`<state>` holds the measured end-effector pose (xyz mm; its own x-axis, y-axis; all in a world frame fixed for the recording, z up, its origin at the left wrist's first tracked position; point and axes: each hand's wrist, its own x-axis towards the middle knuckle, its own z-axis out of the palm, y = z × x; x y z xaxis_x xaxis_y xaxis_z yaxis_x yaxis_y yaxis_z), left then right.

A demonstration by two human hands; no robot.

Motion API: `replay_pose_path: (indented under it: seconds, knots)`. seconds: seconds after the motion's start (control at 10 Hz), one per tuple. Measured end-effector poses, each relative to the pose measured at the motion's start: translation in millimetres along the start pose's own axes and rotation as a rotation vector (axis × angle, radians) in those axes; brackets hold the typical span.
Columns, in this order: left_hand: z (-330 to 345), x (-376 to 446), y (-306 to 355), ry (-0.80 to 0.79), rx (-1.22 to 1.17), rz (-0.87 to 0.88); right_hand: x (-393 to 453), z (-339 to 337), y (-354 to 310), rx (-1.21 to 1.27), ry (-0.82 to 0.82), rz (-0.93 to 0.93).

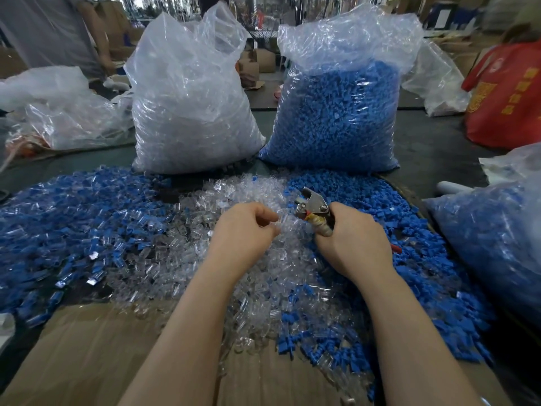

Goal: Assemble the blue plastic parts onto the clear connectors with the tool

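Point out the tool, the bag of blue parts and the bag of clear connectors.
tool [311,205]: head view, on its metal head.
bag of blue parts [333,118]: head view, on its filled front.
bag of clear connectors [190,118]: head view, on its filled front.

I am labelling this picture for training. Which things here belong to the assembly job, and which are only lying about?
Job: tool in right hand; left hand over clear connectors; loose blue parts; assembled pieces; clear bag; blue bag.

Lying about: red bag; cardboard.
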<state>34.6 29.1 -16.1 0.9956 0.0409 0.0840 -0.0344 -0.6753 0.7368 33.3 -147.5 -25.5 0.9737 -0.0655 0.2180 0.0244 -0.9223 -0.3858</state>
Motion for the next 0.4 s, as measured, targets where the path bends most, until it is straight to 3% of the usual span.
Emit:
replay_pose_path:
  seconds: [0.2, 0.4]
  knots:
    - [-4, 4, 6, 0.031, 0.013, 0.037, 7, -5, 6, 0.116, -0.184, 0.138]
    - [-11, 1, 20, 0.038, 0.02, 0.079, 10, -8, 2, -0.027, -0.17, 0.141]
